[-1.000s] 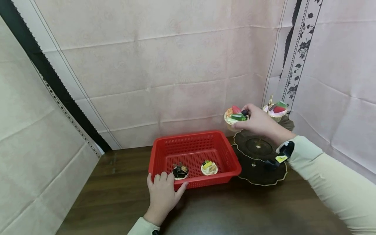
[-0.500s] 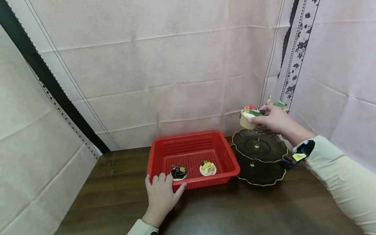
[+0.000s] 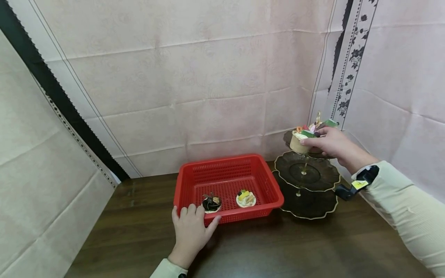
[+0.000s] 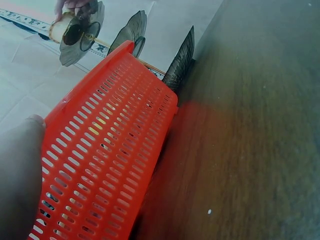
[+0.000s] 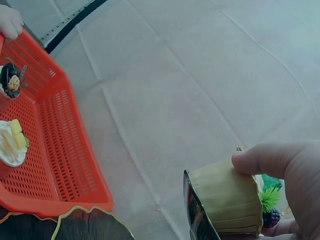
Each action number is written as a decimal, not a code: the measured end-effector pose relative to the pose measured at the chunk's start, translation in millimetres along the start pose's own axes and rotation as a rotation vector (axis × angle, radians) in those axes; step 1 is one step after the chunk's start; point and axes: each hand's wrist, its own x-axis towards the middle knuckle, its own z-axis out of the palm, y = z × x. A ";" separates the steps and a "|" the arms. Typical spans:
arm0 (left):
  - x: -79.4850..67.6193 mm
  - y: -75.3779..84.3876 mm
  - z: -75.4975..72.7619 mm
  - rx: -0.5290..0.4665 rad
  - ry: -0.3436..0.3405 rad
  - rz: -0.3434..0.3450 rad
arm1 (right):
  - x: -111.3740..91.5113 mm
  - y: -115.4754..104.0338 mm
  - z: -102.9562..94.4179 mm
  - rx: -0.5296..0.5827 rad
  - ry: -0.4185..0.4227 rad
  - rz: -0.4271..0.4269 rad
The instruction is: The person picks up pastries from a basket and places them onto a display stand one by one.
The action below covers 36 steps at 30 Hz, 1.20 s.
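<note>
In the head view my right hand (image 3: 337, 147) pinches a fruit-topped cupcake (image 3: 298, 145) at the top tier of a dark, gold-edged three-tier stand (image 3: 286, 170). The right wrist view shows the beige cup (image 5: 225, 197) with its base against the dark plate. Behind that hand, another cupcake with a green topping (image 3: 331, 123) is mostly hidden. My left hand (image 3: 190, 233) grips the front-left rim of a red plastic basket (image 3: 226, 161), thumb outside. Inside the basket are a dark-topped cupcake (image 3: 211, 204) and a cream cupcake with yellow pieces (image 3: 246, 198).
The basket and stand stand side by side on a brown wooden table (image 3: 146, 224), the stand to the right. Pale cloth (image 3: 208, 85) hangs behind and on both sides. A gold handle (image 3: 318, 117) rises from the stand's top.
My right hand has carried the fruit-topped cupcake rightward and then down to the stand's top tier, turning it more upright. The left hand stays on the basket rim.
</note>
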 end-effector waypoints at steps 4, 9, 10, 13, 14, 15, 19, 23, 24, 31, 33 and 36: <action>-0.9 0.3 0.3 0.002 -0.014 -0.008 | 0.2 0.9 -0.5 -0.005 0.000 -0.001; -0.9 0.4 0.7 0.001 -0.019 -0.011 | 1.6 2.5 -0.7 0.003 0.005 -0.003; -0.7 0.4 0.7 0.000 -0.019 -0.011 | 1.9 2.7 -0.4 0.001 0.008 -0.004; -0.3 0.6 0.8 0.000 -0.021 -0.012 | 2.5 3.2 0.9 -0.025 0.036 -0.022; -0.1 0.8 0.8 -0.001 -0.021 -0.012 | 2.5 3.2 1.3 -0.046 0.050 -0.031; 0.0 1.0 0.7 -0.001 -0.021 -0.012 | 2.4 2.8 1.9 -0.058 0.060 -0.040; 0.5 1.6 0.4 -0.001 -0.017 -0.009 | 1.4 1.9 1.8 -0.110 0.087 -0.046; 0.4 1.1 0.4 0.001 -0.012 -0.009 | 1.1 1.3 0.9 -0.135 0.086 -0.033; 0.4 0.9 0.4 0.002 -0.012 -0.009 | 1.3 1.5 0.7 -0.143 0.085 -0.033; 0.3 0.3 0.0 0.003 -0.007 -0.005 | 3.3 1.5 0.0 -0.191 0.069 -0.052; 0.1 0.4 0.2 0.004 -0.012 -0.007 | 3.6 2.0 -0.2 -0.206 0.062 -0.053; -0.1 1.0 0.1 0.004 -0.021 -0.010 | 3.9 3.1 -0.8 -0.222 0.055 -0.051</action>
